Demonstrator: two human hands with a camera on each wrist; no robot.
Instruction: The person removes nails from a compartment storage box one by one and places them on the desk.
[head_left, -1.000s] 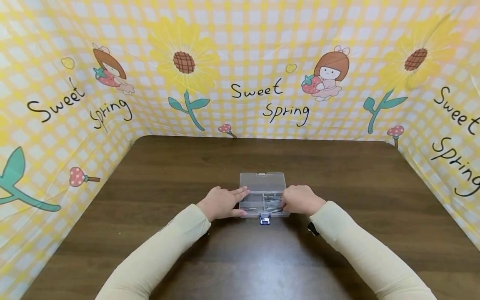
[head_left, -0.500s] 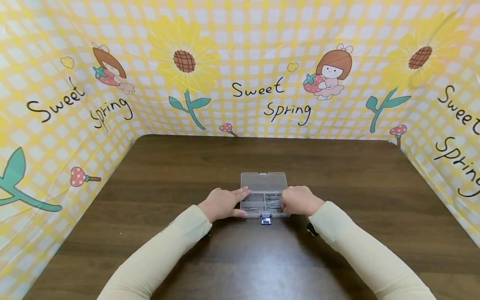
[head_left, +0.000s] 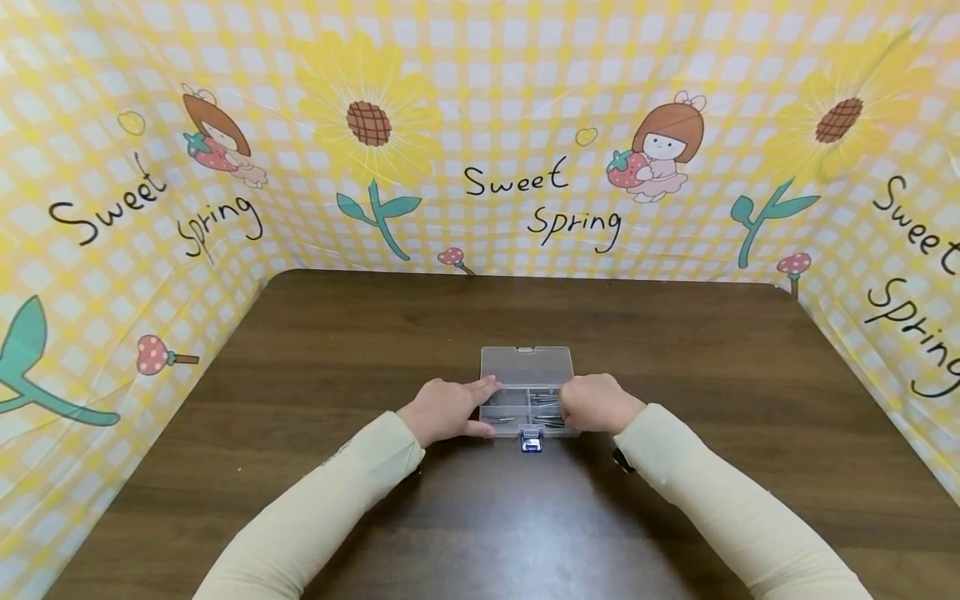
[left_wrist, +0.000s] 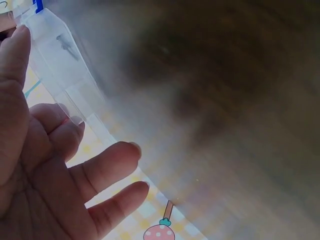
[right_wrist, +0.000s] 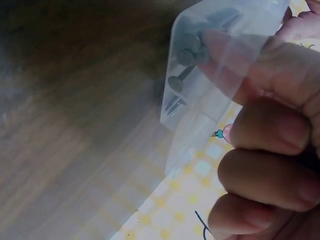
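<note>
Little differs from half a second ago: the clear plastic box [head_left: 506,410] keeps its place on the wooden table [head_left: 360,333], with both hands at its ends. The left hand [head_left: 442,410] lies at the box's left end, fingers extended and spread, thumb by the near corner. The right hand [head_left: 602,403] is at the box's right end; three fingers are curled, and another digit shows through the clear wall, among flat-headed nails [right_wrist: 186,56]. I cannot tell whether its tips have hold of one.

The lid [head_left: 525,367] is folded back at the box's far side; a blue latch [head_left: 531,443] hangs from its near side. Both right compartments contain several nails; the near-left one holds at least one thin metal piece [head_left: 512,419]. Beyond the box, the checked cloth [head_left: 495,100] repeats "Sweet Spring".
</note>
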